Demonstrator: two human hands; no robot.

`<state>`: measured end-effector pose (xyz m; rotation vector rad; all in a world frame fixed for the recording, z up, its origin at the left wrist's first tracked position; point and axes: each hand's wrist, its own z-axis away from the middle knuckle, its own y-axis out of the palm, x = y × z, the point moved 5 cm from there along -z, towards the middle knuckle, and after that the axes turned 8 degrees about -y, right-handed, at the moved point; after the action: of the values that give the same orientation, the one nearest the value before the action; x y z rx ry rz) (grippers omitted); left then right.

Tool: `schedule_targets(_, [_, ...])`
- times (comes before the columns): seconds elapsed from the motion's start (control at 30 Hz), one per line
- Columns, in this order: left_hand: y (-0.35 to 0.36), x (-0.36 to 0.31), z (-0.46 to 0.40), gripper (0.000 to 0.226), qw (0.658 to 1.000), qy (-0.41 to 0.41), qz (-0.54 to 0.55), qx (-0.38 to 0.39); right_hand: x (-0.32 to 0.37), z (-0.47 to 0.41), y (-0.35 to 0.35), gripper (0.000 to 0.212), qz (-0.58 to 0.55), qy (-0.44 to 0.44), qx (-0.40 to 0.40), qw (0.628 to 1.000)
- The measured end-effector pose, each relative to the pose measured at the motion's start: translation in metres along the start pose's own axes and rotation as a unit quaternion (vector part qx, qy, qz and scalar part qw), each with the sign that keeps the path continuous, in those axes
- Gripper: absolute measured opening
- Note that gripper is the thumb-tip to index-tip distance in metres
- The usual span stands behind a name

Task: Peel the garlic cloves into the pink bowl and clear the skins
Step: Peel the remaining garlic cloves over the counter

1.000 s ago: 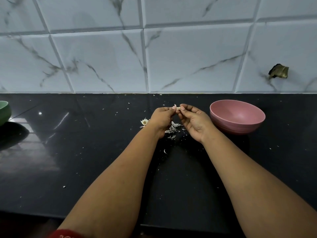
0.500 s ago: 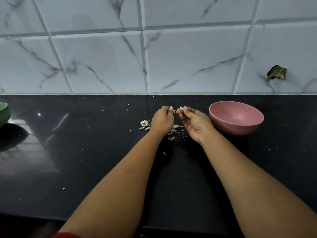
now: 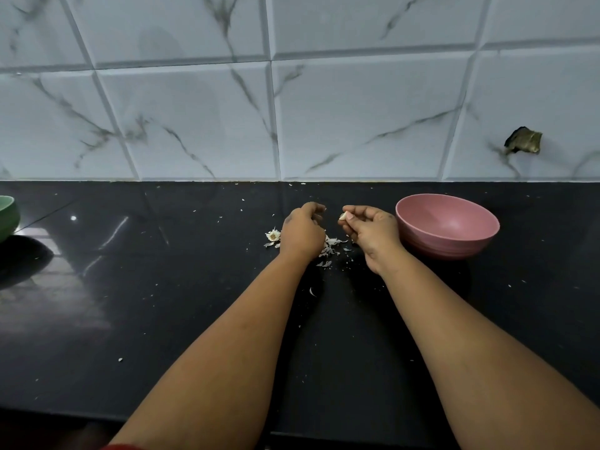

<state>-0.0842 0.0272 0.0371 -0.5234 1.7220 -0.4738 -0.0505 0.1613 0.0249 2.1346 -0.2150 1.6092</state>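
Note:
My right hand (image 3: 370, 230) pinches a small pale garlic clove (image 3: 343, 216) between thumb and fingertips, just left of the pink bowl (image 3: 448, 224). My left hand (image 3: 303, 232) hovers a short gap away with curled fingers; whether it holds a scrap of skin I cannot tell. A heap of white garlic skins (image 3: 331, 246) lies on the black counter under and between the hands. A garlic root stub (image 3: 273, 236) sits just left of my left hand. The bowl's inside looks empty from here.
A green bowl (image 3: 8, 216) stands at the far left edge of the counter (image 3: 162, 303). Small skin flakes are scattered over the dark surface. The tiled wall (image 3: 292, 108) rises behind, with a brownish fitting (image 3: 523, 141) at the right. The counter's front edge runs along the bottom.
The hands were joined on the clove and have pulled apart. The clove stays in my right hand, and my left hand has drawn back to the left.

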Motion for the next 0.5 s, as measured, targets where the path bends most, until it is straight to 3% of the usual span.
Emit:
schedule_targets(0.13, [-0.0051, -0.0065, 0.0021, 0.010, 0.999, 0.023, 0.035, -0.035, 0.0010, -0.0006, -0.0008, 0.016, 0.025, -0.017, 0.001, 1.000])
schedule_targets(0.33, [0.0022, -0.0073, 0.0021, 0.009, 0.998, 0.051, 0.030, -0.008, -0.0004, -0.0034, -0.0016, 0.020, 0.107, -0.052, 0.008, 0.993])
schedule_targets(0.5, [0.0002, -0.0061, 0.0009, 0.008, 0.998, 0.044, 0.050, -0.009, 0.0028, -0.0032, -0.0008, 0.017, 0.101, -0.061, 0.016, 0.993])
